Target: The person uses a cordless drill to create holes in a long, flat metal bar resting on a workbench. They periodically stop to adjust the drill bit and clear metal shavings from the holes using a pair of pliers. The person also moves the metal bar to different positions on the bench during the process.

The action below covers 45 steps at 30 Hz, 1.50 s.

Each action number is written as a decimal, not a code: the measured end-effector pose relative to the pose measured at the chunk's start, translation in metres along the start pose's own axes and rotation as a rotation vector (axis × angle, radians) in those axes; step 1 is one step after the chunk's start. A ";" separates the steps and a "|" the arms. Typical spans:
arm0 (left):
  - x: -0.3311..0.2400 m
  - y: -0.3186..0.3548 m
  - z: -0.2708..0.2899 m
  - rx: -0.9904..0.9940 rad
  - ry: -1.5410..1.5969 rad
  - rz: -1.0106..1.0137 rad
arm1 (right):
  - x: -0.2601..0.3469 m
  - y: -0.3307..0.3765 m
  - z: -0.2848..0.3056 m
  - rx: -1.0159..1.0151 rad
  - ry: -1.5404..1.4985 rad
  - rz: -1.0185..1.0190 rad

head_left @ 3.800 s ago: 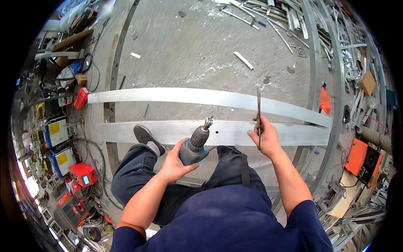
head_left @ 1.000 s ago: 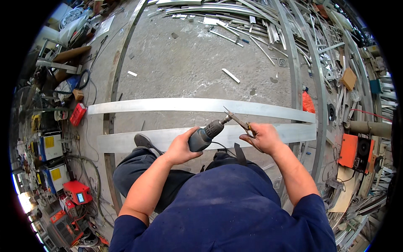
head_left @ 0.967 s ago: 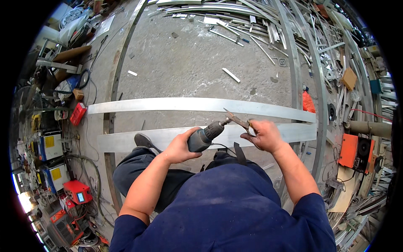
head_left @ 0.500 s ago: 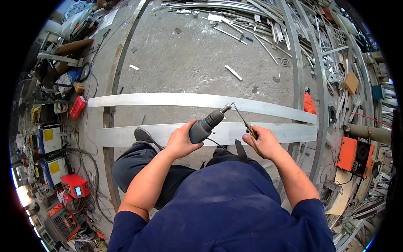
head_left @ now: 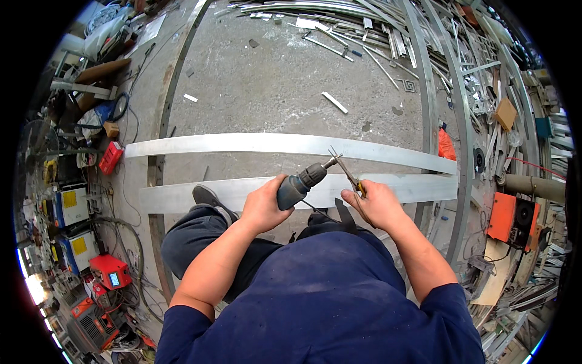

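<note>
My left hand point(head_left: 265, 205) is closed around a blue power drill point(head_left: 292, 193), its dark chuck aimed up and to the right. A dark cable runs from the drill toward my lap. In my right hand point(head_left: 377, 203) is a scissor-like hand tool point(head_left: 347, 171) with slim metal jaws and yellow-and-black handles. Its jaws are slightly apart and cross the bit at the drill's tip; whether they touch it I cannot tell. Both tools are above two long flat aluminium bars point(head_left: 242, 144) point(head_left: 230, 188), which lie crosswise over metal beams.
Long metal beams point(head_left: 174, 79) point(head_left: 429, 97) run away from me on both sides. Metal offcuts point(head_left: 364, 36) pile up at the back right. Red and blue-white machines point(head_left: 110, 270) with cables stand at the left. An orange-and-black box point(head_left: 513, 223) is at the right.
The drill has moved slightly right and down. The hand tool's jaws have parted and now cross the drill's tip; its handles have turned a little in my right hand.
</note>
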<state>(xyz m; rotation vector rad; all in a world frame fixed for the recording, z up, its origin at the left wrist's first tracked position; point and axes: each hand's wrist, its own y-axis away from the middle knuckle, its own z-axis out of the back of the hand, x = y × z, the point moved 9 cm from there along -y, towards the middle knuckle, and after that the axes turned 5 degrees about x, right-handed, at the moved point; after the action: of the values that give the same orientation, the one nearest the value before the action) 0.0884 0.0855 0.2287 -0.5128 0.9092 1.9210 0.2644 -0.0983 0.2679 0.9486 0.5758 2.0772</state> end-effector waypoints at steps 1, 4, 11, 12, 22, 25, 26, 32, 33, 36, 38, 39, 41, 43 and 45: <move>0.000 0.000 0.000 -0.005 -0.011 -0.005 | 0.000 0.001 0.001 -0.003 0.009 -0.001; -0.005 0.002 -0.001 -0.034 -0.083 -0.016 | -0.001 0.003 0.003 -0.014 0.074 -0.017; -0.005 0.005 -0.007 -0.078 -0.149 -0.049 | -0.002 0.003 0.001 -0.029 0.204 -0.021; -0.005 0.005 -0.007 -0.074 -0.148 -0.044 | -0.001 0.004 0.001 -0.037 0.184 0.001; -0.002 0.003 -0.009 -0.061 -0.146 0.006 | 0.001 0.002 0.000 -0.026 0.171 -0.026; -0.003 0.003 -0.008 -0.051 -0.148 0.019 | 0.003 0.002 0.002 -0.015 0.184 -0.023; -0.003 0.002 -0.008 -0.050 -0.145 0.018 | 0.004 0.001 0.001 -0.002 0.191 -0.021; -0.004 0.000 -0.008 -0.052 -0.144 0.017 | 0.001 -0.003 0.000 -0.032 0.189 -0.006; -0.003 0.000 -0.008 -0.060 -0.148 0.014 | 0.001 -0.003 0.001 -0.031 0.201 -0.023; -0.005 0.000 -0.007 -0.072 -0.142 0.007 | 0.000 -0.006 0.002 -0.083 0.245 0.019; -0.006 0.000 -0.006 -0.072 -0.143 -0.002 | -0.003 -0.009 0.000 -0.072 0.253 0.046; -0.006 -0.001 -0.006 -0.068 -0.147 -0.008 | -0.005 -0.010 0.000 -0.066 0.256 0.059; -0.005 -0.001 -0.008 -0.050 -0.158 -0.009 | -0.011 -0.011 -0.003 -0.026 0.238 0.077; -0.004 -0.001 -0.012 -0.021 -0.169 0.002 | -0.021 -0.011 -0.011 0.069 0.047 0.034; -0.009 0.001 -0.011 -0.053 -0.172 -0.035 | -0.033 -0.007 -0.025 0.215 -0.318 -0.070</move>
<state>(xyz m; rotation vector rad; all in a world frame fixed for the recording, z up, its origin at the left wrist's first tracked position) 0.0916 0.0719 0.2281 -0.3854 0.7362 1.9285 0.2624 -0.1226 0.2333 1.3324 0.6596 1.7780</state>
